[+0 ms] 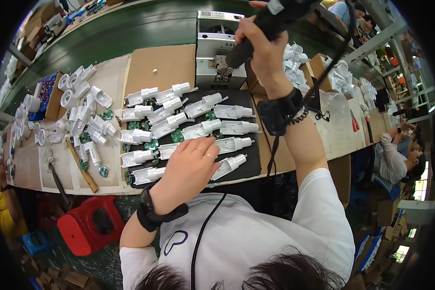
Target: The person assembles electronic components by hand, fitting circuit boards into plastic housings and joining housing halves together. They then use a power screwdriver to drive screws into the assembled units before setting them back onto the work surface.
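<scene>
My right hand is wrapped round a black corded electric screwdriver, raised at the upper right. The driver's lower end points at the front of a white and black screw feeder. Rows of white plastic housing halves lie on a black mat, with small green circuit boards among them. Over the near rows rests my left hand, palm down with fingers stretched out. It covers parts of several housings, and what lies under the palm is hidden.
More white parts and a wooden-handled tool lie left of the mat, near a hammer. Boxes of white parts stand at the right, with red-handled scissors. A red stool stands below the bench. Other people sit at far right.
</scene>
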The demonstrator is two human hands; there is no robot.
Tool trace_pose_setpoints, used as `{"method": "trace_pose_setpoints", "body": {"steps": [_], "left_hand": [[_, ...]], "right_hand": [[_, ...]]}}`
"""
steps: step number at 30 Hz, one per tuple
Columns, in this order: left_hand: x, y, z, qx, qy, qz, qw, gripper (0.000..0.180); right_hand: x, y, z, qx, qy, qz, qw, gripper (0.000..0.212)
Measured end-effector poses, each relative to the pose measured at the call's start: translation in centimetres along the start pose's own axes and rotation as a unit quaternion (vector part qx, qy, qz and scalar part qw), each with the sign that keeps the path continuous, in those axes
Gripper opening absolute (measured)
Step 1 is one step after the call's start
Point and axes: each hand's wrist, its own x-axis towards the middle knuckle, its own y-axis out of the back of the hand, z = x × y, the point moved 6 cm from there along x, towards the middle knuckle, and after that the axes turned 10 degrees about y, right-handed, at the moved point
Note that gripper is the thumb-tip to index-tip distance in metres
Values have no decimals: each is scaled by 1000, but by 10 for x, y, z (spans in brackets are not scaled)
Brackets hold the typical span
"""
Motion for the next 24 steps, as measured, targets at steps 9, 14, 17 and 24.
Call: {"method": "trace_pose_setpoints", "body": {"steps": [9, 14, 17, 24], "left_hand": [[32, -35, 15, 26, 11, 29, 999, 35], [53, -54, 15, 59, 63, 23, 996, 37], [60, -66, 11, 72, 84, 16, 994, 38], [70, -82, 6, 94, 81, 56, 991, 34]], "right_hand": [[-10, 0, 29, -23, -65, -51, 996, 40], [-39, 6, 3, -21, -41, -80, 996, 34], [-42, 13, -18, 11, -44, -66, 997, 39], [-46, 13, -33, 38, -48, -101, 993, 47]]}}
